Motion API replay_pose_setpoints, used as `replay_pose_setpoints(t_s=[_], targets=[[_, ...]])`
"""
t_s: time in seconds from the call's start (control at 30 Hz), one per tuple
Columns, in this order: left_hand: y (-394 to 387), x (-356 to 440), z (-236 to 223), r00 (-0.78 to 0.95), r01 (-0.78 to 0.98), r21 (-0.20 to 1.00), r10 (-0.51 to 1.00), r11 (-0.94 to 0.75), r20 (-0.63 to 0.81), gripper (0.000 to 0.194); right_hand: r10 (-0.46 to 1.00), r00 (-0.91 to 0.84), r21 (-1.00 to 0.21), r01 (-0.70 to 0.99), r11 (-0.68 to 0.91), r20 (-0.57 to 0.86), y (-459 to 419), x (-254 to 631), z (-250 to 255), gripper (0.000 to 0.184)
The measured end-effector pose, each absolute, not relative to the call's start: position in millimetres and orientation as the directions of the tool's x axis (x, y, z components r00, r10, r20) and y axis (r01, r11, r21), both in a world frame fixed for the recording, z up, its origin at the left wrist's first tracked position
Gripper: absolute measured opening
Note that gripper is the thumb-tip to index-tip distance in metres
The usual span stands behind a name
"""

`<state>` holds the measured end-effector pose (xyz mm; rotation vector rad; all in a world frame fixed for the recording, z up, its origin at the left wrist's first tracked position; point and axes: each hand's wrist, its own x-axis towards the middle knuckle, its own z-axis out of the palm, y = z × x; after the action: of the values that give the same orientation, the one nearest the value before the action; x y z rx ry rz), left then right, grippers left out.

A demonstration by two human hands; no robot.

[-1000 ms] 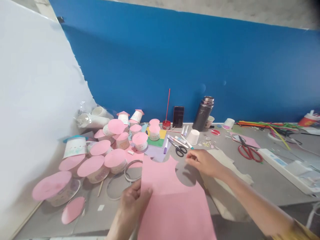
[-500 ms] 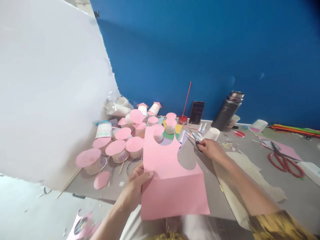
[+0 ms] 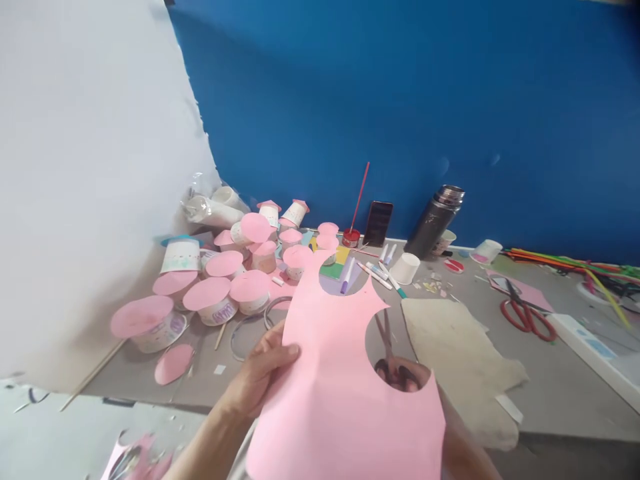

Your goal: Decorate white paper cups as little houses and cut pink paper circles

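Note:
My left hand pinches the left edge of a pink paper sheet, thumb on top. Two rounded cutouts bite into the sheet's upper and right edges. Through the right cutout shows my right hand, its fingers in the handles of dark-handled scissors. The blades point up and away from me, slightly parted, behind the paper. The sheet hides most of the right wrist. To the left stand several paper cups topped with pink discs, and a loose pink paper oval lies near the table edge.
Markers, a white cup, a phone and a dark flask stand or lie at the back. A beige cloth and red-handled scissors are on the right. Pink scraps lie on the floor.
My right hand has picked up the dark-handled scissors from beside the markers and drawn them back behind the paper. The sheet has tilted and come closer. The view has shifted right.

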<state>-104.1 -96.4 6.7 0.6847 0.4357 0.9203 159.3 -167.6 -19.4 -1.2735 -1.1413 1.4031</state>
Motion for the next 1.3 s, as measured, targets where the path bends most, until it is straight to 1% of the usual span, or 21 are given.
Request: replay_pose_setpoints(t_s=[0.07,0.13,0.2,0.27,0.37,0.43,0.5,0.6,0.7,0.8,0.87,0.93,1.03,1.13,1.23,1.3], targets=[[-97.6,-102.7,6.6,0.544,-0.545,0.721,0.835,0.427,-0.084,0.054,0.985,-0.065,-0.984,-0.063,-0.164,-0.16,-171.8,147.1,-19.2,0.037],[-99.4,-102.2,7.4,0.524,-0.539,0.734,0.847,0.413,-0.093,0.055,0.969,-0.053,-0.962,-0.119,-0.246,-0.241,-176.0,137.8,-15.1,0.033],[-100.9,-102.6,7.8,0.494,-0.543,0.741,0.864,0.395,-0.098,0.059,0.942,-0.046,-0.921,-0.199,-0.335,-0.333,-180.2,132.8,-10.5,0.034],[-101.6,-104.0,7.2,0.469,-0.542,0.746,0.876,0.388,-0.115,0.064,0.909,-0.079,-0.875,-0.25,-0.414,-0.408,-182.8,133.6,-7.6,0.036],[-101.4,-107.5,4.4,0.441,-0.531,0.758,0.887,0.38,-0.135,0.072,0.844,-0.181,-0.814,-0.226,-0.535,-0.505,-181.9,142.0,-7.7,0.039],[-101.4,-110.2,2.6,0.429,-0.52,0.771,0.893,0.368,-0.137,0.075,0.826,-0.209,-0.806,-0.192,-0.56,-0.524,-180.0,146.3,-9.7,0.04],[-102.2,-112.3,2.3,0.416,-0.507,0.785,0.899,0.357,-0.14,0.075,0.848,-0.186,-0.837,-0.156,-0.525,-0.497,-179.5,145.8,-12.4,0.037],[-105.1,-113.7,4.9,0.405,-0.481,0.802,0.901,0.354,-0.154,0.072,0.927,-0.107,-0.922,-0.118,-0.37,-0.359,-182.2,138.8,-16.0,0.036],[-107.5,-114.0,7.9,0.408,-0.448,0.821,0.898,0.354,-0.165,0.067,0.973,-0.116,-0.973,-0.089,-0.212,-0.201,-185.3,133.0,-17.3,0.046],[-107.0,-115.5,8.3,0.389,-0.414,0.849,0.907,0.329,-0.161,0.065,0.981,-0.156,-0.99,-0.06,-0.127,-0.117,-185.9,131.6,-13.5,0.056],[-105.1,-117.4,7.8,0.359,-0.387,0.874,0.921,0.293,-0.15,0.066,0.982,-0.164,-0.994,-0.034,-0.102,-0.095,-185.0,131.8,-8.0,0.059],[-103.0,-119.8,8.0,0.329,-0.36,0.899,0.936,0.25,-0.128,0.067,0.975,-0.199,-0.994,-0.016,-0.109,-0.103,-183.4,132.4,-1.2,0.063],[-101.9,-122.8,11.2,0.338,-0.338,0.916,0.936,0.216,-0.096,0.067,0.958,-0.259,-0.99,-0.038,-0.137,-0.122,-181.0,133.8,6.8,0.067],[-103.9,-123.7,16.3,0.403,-0.357,0.891,0.907,0.28,-0.124,0.065,0.952,-0.277,-0.987,-0.061,-0.148,-0.126,-180.6,134.8,8.2,0.067],[-104.8,-123.8,18.1,0.47,-0.368,0.855,0.866,0.366,-0.169,0.057,0.95,-0.282,-0.986,-0.063,-0.155,-0.131,-182.2,134.2,6.0,0.066],[-103.5,-124.4,16.4,0.48,-0.349,0.857,0.858,0.38,-0.186,0.051,0.949,-0.282,-0.984,-0.069,-0.165,-0.139,-184.0,133.1,5.2,0.065]])
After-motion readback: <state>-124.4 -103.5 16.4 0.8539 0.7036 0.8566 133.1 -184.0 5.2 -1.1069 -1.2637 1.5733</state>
